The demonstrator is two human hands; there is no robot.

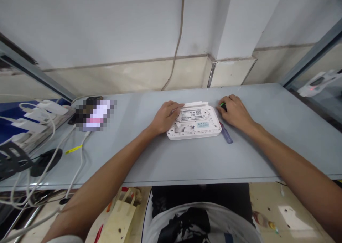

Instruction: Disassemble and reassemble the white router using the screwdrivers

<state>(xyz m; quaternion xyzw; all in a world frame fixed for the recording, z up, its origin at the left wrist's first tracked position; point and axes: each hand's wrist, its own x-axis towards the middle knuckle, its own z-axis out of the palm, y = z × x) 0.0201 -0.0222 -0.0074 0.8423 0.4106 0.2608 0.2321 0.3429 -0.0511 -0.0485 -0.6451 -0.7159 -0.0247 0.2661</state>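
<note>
A white router (196,123) lies upside down on the grey table (187,161), its label and vent holes facing up, antennas folded along its far edge. My left hand (165,116) rests on the router's left side, fingers curled against the casing and an antenna. Just right of the router, my right hand (233,111) is closed over a small black and green object at its fingertips. A translucent purple screwdriver handle (227,134) lies on the table under this hand's wrist side, beside the router's right edge.
At the left lie white power adapters (40,114) with tangled white cables (48,154), a black round object (45,161) and a pixelated patch. The wall rises close behind the table. A white device (317,82) sits at the far right. A paper bag (120,218) stands below the table edge.
</note>
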